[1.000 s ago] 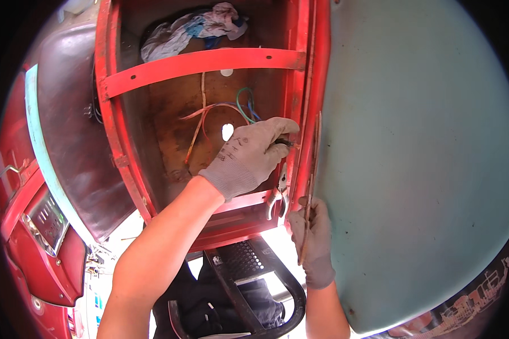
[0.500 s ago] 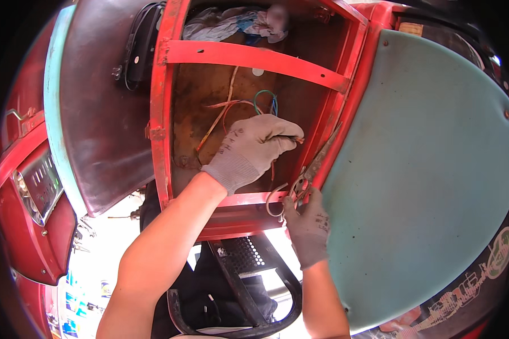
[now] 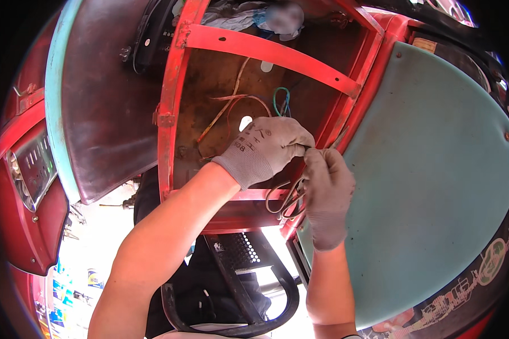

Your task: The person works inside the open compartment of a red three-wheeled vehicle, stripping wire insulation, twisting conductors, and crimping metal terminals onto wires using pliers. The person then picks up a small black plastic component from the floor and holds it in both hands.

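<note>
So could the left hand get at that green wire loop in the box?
Probably yes: the green wire loop shows just beyond the left hand, with the red crossbar farther off, out of the way. That hand seems busy, though, meeting the right hand.

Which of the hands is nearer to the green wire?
Left: the left hand is just below the green wire in view; the right hand is lower and farther right.

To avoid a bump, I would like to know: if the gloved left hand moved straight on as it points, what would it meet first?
Most likely the gloved right hand, close against the left hand, though depth is unclear.
</note>
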A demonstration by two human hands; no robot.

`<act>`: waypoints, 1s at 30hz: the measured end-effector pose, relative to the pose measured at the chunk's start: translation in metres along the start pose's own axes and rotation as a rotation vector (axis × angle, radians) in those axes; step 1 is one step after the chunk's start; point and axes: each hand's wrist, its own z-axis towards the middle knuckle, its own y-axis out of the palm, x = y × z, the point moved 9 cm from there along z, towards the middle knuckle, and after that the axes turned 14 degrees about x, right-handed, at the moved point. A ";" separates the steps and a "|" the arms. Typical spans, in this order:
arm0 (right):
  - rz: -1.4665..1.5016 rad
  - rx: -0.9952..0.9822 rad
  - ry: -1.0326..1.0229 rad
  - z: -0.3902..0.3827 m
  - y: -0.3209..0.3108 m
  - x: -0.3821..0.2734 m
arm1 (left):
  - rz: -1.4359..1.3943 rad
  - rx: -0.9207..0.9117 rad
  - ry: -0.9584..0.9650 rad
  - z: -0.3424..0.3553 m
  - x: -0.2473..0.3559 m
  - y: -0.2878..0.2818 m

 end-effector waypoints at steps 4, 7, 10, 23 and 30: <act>0.903 -0.326 0.550 0.006 0.027 0.035 | 0.099 0.051 0.109 0.004 0.015 0.001; 0.639 -0.100 0.332 -0.010 0.007 0.019 | 0.089 0.084 0.116 0.004 0.017 -0.001; 0.165 0.200 -0.192 -0.014 -0.028 -0.012 | 0.066 0.082 0.142 0.003 0.017 0.003; 0.162 0.013 0.080 -0.002 -0.009 0.005 | 0.074 -0.014 0.135 0.001 0.009 0.008; 0.406 -0.012 0.115 -0.011 -0.026 0.023 | 0.051 0.053 0.154 0.008 0.019 0.007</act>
